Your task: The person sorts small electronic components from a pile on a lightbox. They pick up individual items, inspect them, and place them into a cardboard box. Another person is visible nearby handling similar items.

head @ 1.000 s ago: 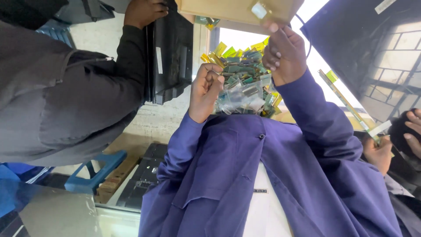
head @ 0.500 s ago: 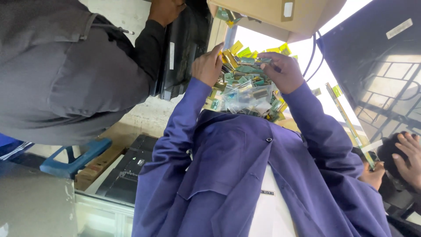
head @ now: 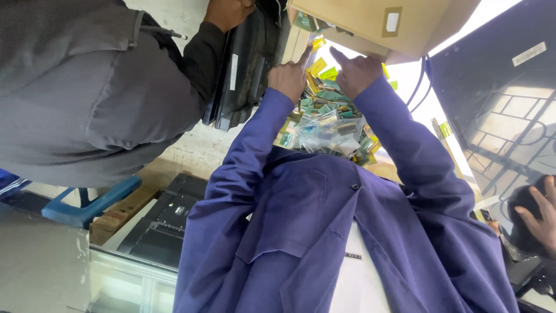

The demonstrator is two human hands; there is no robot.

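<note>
Both my arms, in blue jacket sleeves, reach forward over a heap of small green circuit boards, some of them in clear plastic bags. My left hand is curled with its index finger pointing forward, at the heap's far left edge. My right hand rests at the heap's far side, one finger stretched out. Its other fingers are hidden under a brown cardboard box. Yellow-labelled boards lie between the two hands.
A person in a dark grey top stands at the left and holds a flat black device upright beside the heap. Another person's hand shows at the right edge. A blue chair and a black machine are lower left.
Both my hands have moved forward over the heap toward the cardboard box. The view has shifted, so the box and the grey-clad person loom closer.
</note>
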